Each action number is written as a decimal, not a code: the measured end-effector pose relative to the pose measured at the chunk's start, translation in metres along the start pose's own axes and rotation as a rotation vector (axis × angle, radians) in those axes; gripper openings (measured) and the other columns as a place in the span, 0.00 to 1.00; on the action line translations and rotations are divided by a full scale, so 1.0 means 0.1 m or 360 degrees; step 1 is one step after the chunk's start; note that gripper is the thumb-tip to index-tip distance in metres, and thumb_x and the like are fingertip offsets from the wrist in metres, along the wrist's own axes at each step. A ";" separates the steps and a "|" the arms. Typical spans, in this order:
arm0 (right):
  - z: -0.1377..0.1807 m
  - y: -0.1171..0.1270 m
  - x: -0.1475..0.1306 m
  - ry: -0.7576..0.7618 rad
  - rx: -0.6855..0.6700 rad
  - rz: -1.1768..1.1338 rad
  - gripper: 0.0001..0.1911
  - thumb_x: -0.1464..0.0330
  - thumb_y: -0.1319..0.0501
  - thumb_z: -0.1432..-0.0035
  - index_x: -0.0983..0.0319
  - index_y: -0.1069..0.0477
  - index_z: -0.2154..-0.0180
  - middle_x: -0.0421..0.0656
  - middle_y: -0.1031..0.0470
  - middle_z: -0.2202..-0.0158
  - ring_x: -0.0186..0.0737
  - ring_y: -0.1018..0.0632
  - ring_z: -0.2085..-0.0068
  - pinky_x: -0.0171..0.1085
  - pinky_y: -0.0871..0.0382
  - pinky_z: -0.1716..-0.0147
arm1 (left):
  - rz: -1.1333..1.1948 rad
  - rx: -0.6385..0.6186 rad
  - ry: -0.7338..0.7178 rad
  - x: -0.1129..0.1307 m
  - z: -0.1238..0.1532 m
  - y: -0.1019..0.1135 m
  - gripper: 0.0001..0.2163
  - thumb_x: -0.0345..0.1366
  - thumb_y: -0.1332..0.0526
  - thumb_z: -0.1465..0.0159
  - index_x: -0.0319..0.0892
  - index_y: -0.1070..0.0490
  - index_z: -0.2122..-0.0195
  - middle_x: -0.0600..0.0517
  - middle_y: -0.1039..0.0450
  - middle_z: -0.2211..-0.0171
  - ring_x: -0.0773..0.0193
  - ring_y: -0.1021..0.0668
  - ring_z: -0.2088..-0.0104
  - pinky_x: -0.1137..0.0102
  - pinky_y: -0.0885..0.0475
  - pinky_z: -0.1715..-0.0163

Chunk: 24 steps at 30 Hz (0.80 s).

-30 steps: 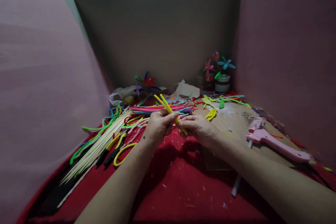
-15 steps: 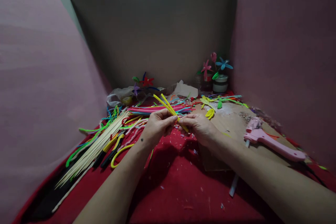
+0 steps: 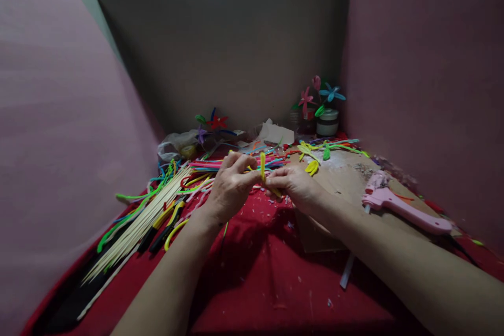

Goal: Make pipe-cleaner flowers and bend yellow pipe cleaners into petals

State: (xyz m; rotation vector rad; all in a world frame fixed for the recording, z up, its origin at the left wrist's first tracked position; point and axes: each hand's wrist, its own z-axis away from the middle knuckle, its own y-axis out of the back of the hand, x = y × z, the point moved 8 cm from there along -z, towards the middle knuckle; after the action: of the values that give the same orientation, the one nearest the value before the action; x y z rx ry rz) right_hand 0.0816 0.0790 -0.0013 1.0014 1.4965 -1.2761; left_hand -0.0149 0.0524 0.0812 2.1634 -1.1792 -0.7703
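Between my two hands are yellow pipe cleaners [image 3: 262, 164], one strand standing nearly upright and another slanting behind my left fingers. My right hand [image 3: 293, 182] pinches them near their lower ends, which poke out below the fingertips. With thumb and bent fingers, my left hand [image 3: 235, 181] closes on the yellow strands from the other side. Its fingers partly cover them. Both hands are held above the front of a pile of coloured pipe cleaners [image 3: 208, 165].
Wooden sticks [image 3: 137, 226] and yellow-black pliers [image 3: 169, 223] lie at left. On the right, a pink glue gun [image 3: 405, 210] rests on cardboard [image 3: 342, 178] near a yellow leaf shape [image 3: 312, 168]. Pipe-cleaner flowers [image 3: 332, 93] stand by a jar [image 3: 327, 122] at the back.
One yellow strand has turned from slanting left to nearly upright. My left fingers have lifted and spread along the strands, while my right hand keeps its pinch. The view has shifted slightly.
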 end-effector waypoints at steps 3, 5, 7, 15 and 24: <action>0.02 -0.02 -0.06 0.0066 -0.0010 0.0142 0.06 0.71 0.39 0.63 0.65 0.33 0.85 0.38 0.33 0.88 0.28 0.37 0.86 0.32 0.48 0.83 | -0.0066 -0.0188 -0.0105 0.06 -0.01 -0.04 0.08 0.35 0.44 0.38 0.44 0.27 0.71 0.50 0.30 0.67 0.63 0.34 0.64 0.66 0.41 0.62; 0.02 -0.03 -0.08 0.0073 -0.0003 0.0251 0.06 0.72 0.40 0.62 0.65 0.34 0.86 0.37 0.35 0.89 0.27 0.37 0.85 0.31 0.47 0.82 | -0.0006 -0.0279 -0.0108 0.08 -0.01 -0.08 0.10 0.33 0.46 0.37 0.41 0.29 0.73 0.50 0.30 0.70 0.64 0.33 0.67 0.66 0.41 0.63; 0.02 -0.03 -0.09 0.0089 0.0011 0.0414 0.07 0.73 0.42 0.61 0.64 0.35 0.86 0.36 0.37 0.88 0.27 0.38 0.84 0.31 0.47 0.82 | 0.0104 -0.0329 -0.0047 0.07 -0.01 -0.10 0.11 0.33 0.47 0.37 0.40 0.30 0.74 0.50 0.29 0.72 0.65 0.33 0.69 0.67 0.41 0.64; 0.19 -0.18 -0.34 0.0782 0.0127 0.1450 0.11 0.75 0.45 0.52 0.64 0.35 0.84 0.37 0.39 0.84 0.29 0.38 0.79 0.31 0.47 0.77 | 0.1287 -0.0681 0.1086 -0.28 0.21 -0.41 0.06 0.35 0.39 0.46 0.37 0.28 0.74 0.54 0.33 0.79 0.70 0.34 0.78 0.73 0.42 0.75; 0.42 -0.30 -0.52 0.1382 0.0332 0.1753 0.09 0.75 0.46 0.48 0.65 0.32 0.78 0.45 0.30 0.77 0.36 0.32 0.72 0.35 0.41 0.71 | 0.2629 -0.0619 0.1702 -0.21 0.38 -0.72 0.07 0.32 0.36 0.52 0.34 0.32 0.80 0.55 0.38 0.84 0.75 0.38 0.84 0.76 0.42 0.81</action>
State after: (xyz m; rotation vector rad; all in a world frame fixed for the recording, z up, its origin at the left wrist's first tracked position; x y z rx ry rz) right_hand 0.0725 0.0321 0.0536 2.2641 1.0101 -0.1588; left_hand -0.0120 0.0963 0.0096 0.4771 -1.4029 0.7370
